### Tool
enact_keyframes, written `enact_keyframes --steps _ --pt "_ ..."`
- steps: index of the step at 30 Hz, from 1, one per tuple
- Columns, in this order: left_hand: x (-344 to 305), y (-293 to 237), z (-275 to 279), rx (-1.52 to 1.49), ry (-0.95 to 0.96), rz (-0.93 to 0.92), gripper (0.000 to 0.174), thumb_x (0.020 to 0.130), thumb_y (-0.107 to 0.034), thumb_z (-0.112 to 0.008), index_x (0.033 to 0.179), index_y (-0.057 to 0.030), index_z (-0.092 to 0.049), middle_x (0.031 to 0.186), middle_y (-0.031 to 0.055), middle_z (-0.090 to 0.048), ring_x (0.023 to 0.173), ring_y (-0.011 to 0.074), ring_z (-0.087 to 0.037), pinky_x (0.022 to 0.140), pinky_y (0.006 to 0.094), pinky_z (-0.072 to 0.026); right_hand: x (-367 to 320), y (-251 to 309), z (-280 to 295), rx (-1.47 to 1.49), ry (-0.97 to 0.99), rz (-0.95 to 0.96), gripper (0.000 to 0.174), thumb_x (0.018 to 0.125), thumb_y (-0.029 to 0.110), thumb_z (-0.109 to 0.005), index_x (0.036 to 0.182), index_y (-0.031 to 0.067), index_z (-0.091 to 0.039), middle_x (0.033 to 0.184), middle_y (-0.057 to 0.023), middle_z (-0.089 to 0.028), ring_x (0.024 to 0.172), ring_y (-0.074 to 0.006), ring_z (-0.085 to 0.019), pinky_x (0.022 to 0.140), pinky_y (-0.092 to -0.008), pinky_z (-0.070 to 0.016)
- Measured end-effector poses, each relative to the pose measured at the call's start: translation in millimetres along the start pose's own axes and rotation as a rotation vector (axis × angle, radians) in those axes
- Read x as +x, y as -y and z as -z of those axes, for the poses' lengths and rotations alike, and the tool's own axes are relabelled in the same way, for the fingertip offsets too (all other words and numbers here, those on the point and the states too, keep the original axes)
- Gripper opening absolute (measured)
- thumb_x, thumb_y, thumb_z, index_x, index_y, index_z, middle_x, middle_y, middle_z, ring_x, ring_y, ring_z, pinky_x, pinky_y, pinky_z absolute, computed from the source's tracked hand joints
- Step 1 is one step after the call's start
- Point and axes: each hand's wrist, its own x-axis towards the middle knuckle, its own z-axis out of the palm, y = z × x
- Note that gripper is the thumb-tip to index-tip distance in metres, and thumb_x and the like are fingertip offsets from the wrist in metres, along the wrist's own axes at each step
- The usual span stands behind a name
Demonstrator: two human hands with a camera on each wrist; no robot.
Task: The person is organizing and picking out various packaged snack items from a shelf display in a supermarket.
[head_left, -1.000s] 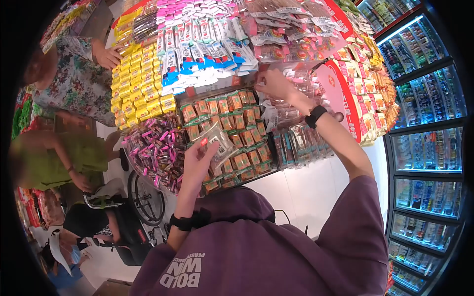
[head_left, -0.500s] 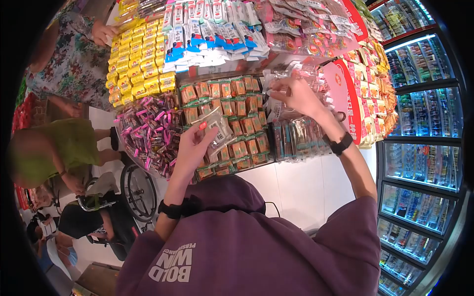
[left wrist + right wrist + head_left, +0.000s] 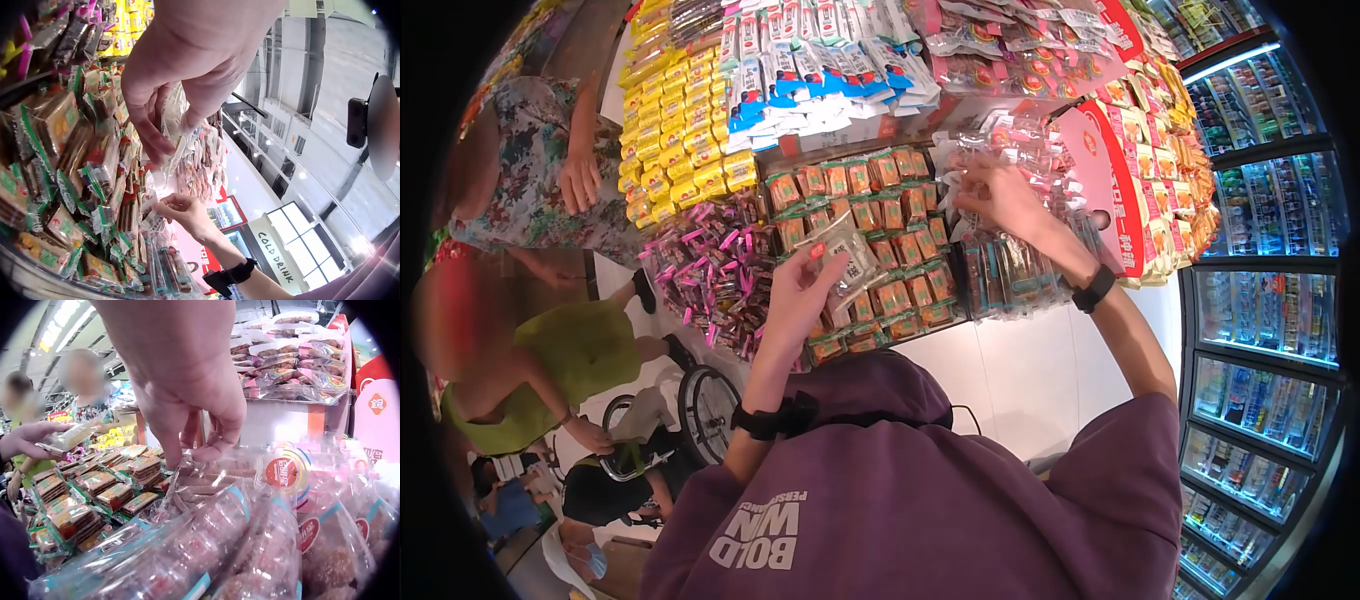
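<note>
In the head view, my left hand (image 3: 798, 292) grips a small clear packet (image 3: 855, 262) with pale printing and a red mark, thumb across its face. Beneath it lie rows of green-edged wrapped biscuit-like snacks (image 3: 890, 300). Farther right, my right hand (image 3: 1012, 208) reaches down over clear bags. Its thumb and fingertips pinch the end of a clear plastic bag (image 3: 215, 481) of thin brownish sticks, seen in the right wrist view. That bag bears a round red label and lies among other bags. In the left wrist view, the left fingers hide part of the held packet (image 3: 175, 119).
Yellow packs (image 3: 670, 140) and pink-ended sweets (image 3: 710, 270) fill the left side. White-and-blue packets (image 3: 820, 80) lie on the raised level behind. Lit drink coolers (image 3: 1265, 310) line the right. People and a wheelchair (image 3: 708, 405) are at the left.
My right hand has come back from the raised tier's edge to the clear bags on the right. The left hand keeps its packet. A bystander's hand has left the yellow packs.
</note>
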Motion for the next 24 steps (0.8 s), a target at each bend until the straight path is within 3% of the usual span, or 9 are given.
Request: enact_keyframes --steps 3,6,10,11,13,15,20,21,24 --pt "-2 -5 -1 -0.046 0.008 -0.006 0.030 0.093 -0.021 -0.069 0.114 -0.0003 -0.066 0.097 0.0028 -0.069 0.087 0.0066 -0.061 0.079 0.0246 -0.0465 4 -4 -2 -0.005 0.032 -0.005 0.033 0.082 0.018 -0.075 0.106 -0.0015 -0.067 0.100 -0.0173 -0.069 0.076 -0.0291 -0.065 0.071 -0.0396 -0.0523" --pt "-3 -8 0 -0.031 0.003 0.021 0.031 0.094 -0.021 -0.069 0.116 -0.0002 -0.065 0.098 0.0032 -0.069 0.089 0.0069 -0.061 0.080 0.0253 -0.0471 -2 39 21 0.018 -0.075 0.020 0.037 0.084 0.020 -0.075 0.111 -0.0028 -0.064 0.099 -0.0167 -0.069 0.075 -0.0290 -0.065 0.069 -0.0392 -0.0526" --pt "-1 -7 -3 -0.043 0.027 -0.003 0.026 0.094 -0.021 -0.069 0.110 -0.0006 -0.064 0.084 -0.0016 -0.066 0.075 0.0030 -0.058 0.066 0.0218 -0.0463 -19 103 32 0.258 0.070 -0.158 0.040 0.088 0.026 -0.071 0.115 -0.0025 -0.061 0.106 -0.0220 -0.066 0.088 -0.0379 -0.065 0.078 -0.0449 -0.0512" --pt "4 -1 0 0.058 0.032 -0.019 0.020 0.094 -0.022 -0.069 0.096 -0.0022 -0.064 0.071 -0.0050 -0.058 0.066 0.0019 -0.054 0.059 0.0211 -0.0428 -24 110 24 0.252 0.077 -0.107 0.043 0.088 0.026 -0.072 0.119 -0.0012 -0.060 0.106 -0.0209 -0.066 0.089 -0.0356 -0.066 0.078 -0.0436 -0.0517" --pt "2 2 -3 0.021 0.073 -0.051 0.021 0.094 -0.022 -0.070 0.087 -0.0029 -0.062 0.067 -0.0063 -0.053 0.063 0.0010 -0.050 0.055 0.0211 -0.0394 -35 117 -1 0.240 0.038 -0.004 0.051 0.087 0.025 -0.074 0.128 0.0018 -0.054 0.106 -0.0172 -0.067 0.093 -0.0285 -0.067 0.077 -0.0384 -0.0533" --pt "0 -5 -7 0.010 0.116 -0.055 0.024 0.093 -0.020 -0.071 0.079 -0.0030 -0.061 0.066 -0.0080 -0.049 0.061 0.0000 -0.044 0.052 0.0209 -0.0336 -39 129 -13 0.467 0.030 -0.034 0.050 0.087 0.024 -0.074 0.127 0.0020 -0.053 0.106 -0.0167 -0.067 0.094 -0.0265 -0.067 0.075 -0.0359 -0.0539" --pt "-2 -2 -9 0.031 0.162 -0.127 0.021 0.093 -0.017 -0.070 0.080 -0.0029 -0.060 0.066 -0.0091 -0.044 0.061 0.0002 -0.040 0.052 0.0215 -0.0319 -48 137 -38 0.741 -0.028 -0.227 0.049 0.087 0.021 -0.075 0.125 0.0010 -0.051 0.105 -0.0182 -0.068 0.092 -0.0197 -0.068 0.068 -0.0322 -0.0544" --pt "-2 0 -9 0.035 0.168 -0.134 0.021 0.093 -0.017 -0.070 0.081 -0.0028 -0.061 0.066 -0.0090 -0.044 0.061 0.0002 -0.040 0.052 0.0215 -0.0319 -47 140 -38 0.826 -0.042 -0.257 0.047 0.087 0.018 -0.076 0.122 -0.0008 -0.051 0.103 -0.0145 -0.068 0.090 -0.0155 -0.066 0.071 -0.0300 -0.0535" --pt "3 17 -2 0.070 0.183 -0.177 0.016 0.093 -0.016 -0.070 0.089 -0.0023 -0.064 0.068 -0.0082 -0.045 0.062 0.0003 -0.041 0.053 0.0216 -0.0331 -49 137 -64 1.022 -0.124 -0.184 0.044 0.087 0.018 -0.076 0.119 -0.0015 -0.052 0.100 -0.0104 -0.068 0.088 -0.0132 -0.064 0.072 -0.0275 -0.0524"
